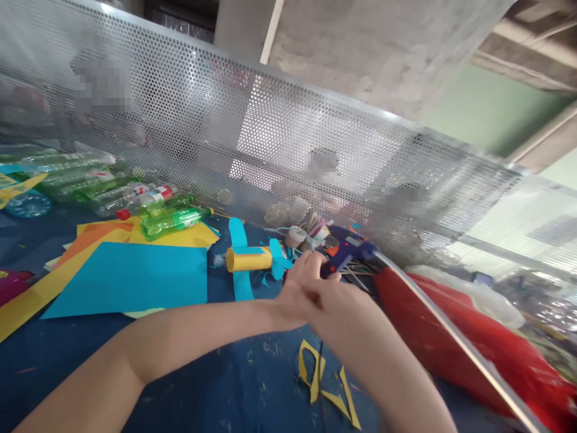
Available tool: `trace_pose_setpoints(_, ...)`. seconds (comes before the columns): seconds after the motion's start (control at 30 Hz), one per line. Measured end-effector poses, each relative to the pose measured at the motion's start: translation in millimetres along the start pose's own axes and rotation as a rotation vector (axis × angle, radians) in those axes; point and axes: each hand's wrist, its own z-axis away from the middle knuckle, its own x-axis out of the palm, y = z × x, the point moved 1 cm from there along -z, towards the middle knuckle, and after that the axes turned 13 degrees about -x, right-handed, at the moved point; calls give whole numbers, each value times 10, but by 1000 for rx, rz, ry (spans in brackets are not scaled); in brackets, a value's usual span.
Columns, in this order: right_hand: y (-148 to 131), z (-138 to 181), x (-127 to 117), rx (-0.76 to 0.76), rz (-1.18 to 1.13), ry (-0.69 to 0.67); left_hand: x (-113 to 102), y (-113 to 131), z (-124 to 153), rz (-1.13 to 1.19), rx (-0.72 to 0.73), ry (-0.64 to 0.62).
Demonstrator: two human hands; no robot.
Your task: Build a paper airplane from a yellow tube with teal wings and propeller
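Observation:
A dark blue glue gun (345, 249) is held up in front of me, my right hand (336, 294) wrapped around its handle. From its rear end a long pale rod (446, 328) slants towards the lower right. My left hand (303, 279) overlaps the right one at the wrist, fingers curled beside the handle; what they grip is hidden. Just left of the hands lies a toy plane (249, 258), a bottle wrapped in yellow paper with blue paper wings and tail. A cord hangs below my hands.
Blue sheets of paper (135, 276) lie over yellow and orange ones on the left. Several plastic bottles (175, 222) are heaped behind them. A perforated metal screen (279, 132) borders the far side. Yellow scraps (315, 373) lie in front; a red plastic bag (433, 319) bulges at right.

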Motion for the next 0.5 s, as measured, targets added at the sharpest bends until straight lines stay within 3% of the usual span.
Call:
trace_pose_setpoints(0.07,236,46,-49,82,26,-9,-98,2,-86,66,-56,106)
trace_pose_setpoints(0.17,536,43,-97,113,-76,176,-184,6,-141,129,-37,186)
trace_pose_setpoints(0.27,698,-70,15,302,-579,427,-185,13,-135,118,15,190)
trace_pose_setpoints(0.33,705,-178,168,358,-700,490,-172,17,-113,109,33,181)
trace_pose_setpoints(0.37,695,-224,260,444,-910,555,-171,16,-96,100,39,163)
trace_pose_setpoints(0.43,657,-284,433,617,-1237,709,-200,-4,-49,70,56,87)
trace_pose_setpoints(0.5,608,-299,566,744,-1414,754,-291,-64,20,32,91,-19)
